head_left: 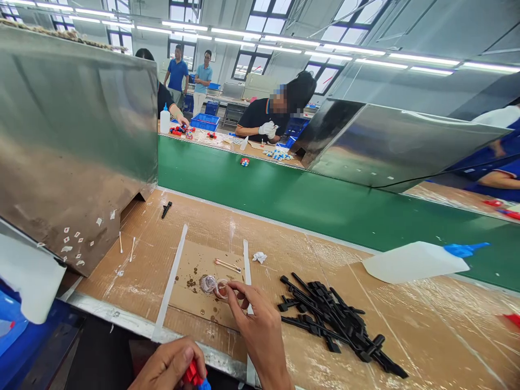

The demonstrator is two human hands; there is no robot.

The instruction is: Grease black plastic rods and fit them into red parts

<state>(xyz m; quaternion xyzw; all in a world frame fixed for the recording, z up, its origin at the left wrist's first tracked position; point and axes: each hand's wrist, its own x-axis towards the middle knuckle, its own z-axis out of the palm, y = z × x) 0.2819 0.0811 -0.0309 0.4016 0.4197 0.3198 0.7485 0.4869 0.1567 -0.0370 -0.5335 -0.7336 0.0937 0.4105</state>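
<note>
Cardboard (284, 254) covers our table. Our right hand (260, 330) reaches forward over it, wrist low, fingers bent down. Its fingertips (232, 291) pinch a small clear cup (215, 285) that sits on the cardboard. Our left hand (170, 368) is curled shut at the table's near edge, holding a red and blue part (195, 375). Black sticks (337, 319) lie in a pile just right of our right hand. A white bottle (414, 261) lies on its side farther right.

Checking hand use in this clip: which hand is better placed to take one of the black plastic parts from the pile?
Probably the right hand. It is out over the cardboard at the small clear cap, close beside the black parts. The left hand sits back at the table edge, closed on a red and blue piece.
</note>
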